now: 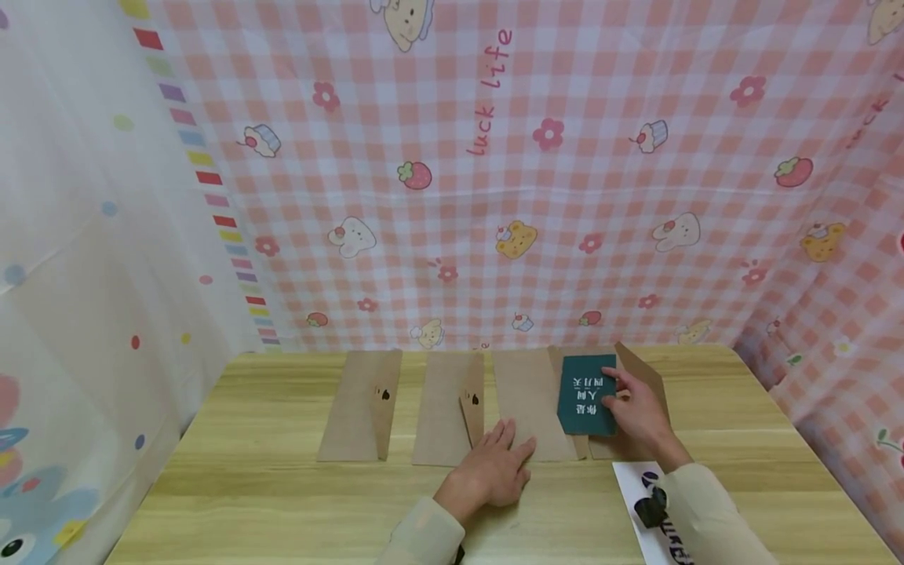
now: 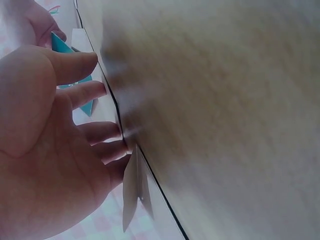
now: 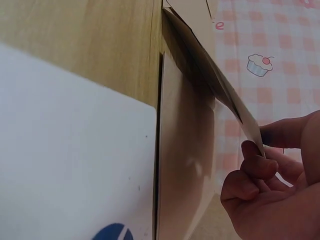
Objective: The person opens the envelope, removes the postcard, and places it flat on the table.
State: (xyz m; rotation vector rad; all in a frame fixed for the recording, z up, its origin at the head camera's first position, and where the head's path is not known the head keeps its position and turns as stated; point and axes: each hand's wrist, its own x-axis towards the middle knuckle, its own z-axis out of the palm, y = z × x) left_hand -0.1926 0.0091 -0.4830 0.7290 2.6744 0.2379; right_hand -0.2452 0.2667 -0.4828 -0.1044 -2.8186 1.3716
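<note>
My right hand (image 1: 639, 416) pinches the right edge of a dark green card (image 1: 588, 396) with white Chinese characters, which read upside down in the head view. The card overlaps the flap side of the third kraft envelope (image 1: 526, 384) and part of a fourth envelope (image 1: 613, 450). In the right wrist view the pinched piece (image 3: 252, 131) is seen nearly edge-on, tan on this side. With fingers spread, my left hand (image 1: 490, 469) rests at the near left part of the third envelope. The left wrist view catches the teal card (image 2: 86, 107) beyond my left fingers.
Two more kraft envelopes, one at far left (image 1: 351, 408) and one beside it (image 1: 441, 416), lie with small dark marks on their flaps. A white card (image 1: 628, 479) with dark print lies by my right wrist. Behind the wooden table (image 1: 233, 471) hangs a pink checked cloth (image 1: 452, 220).
</note>
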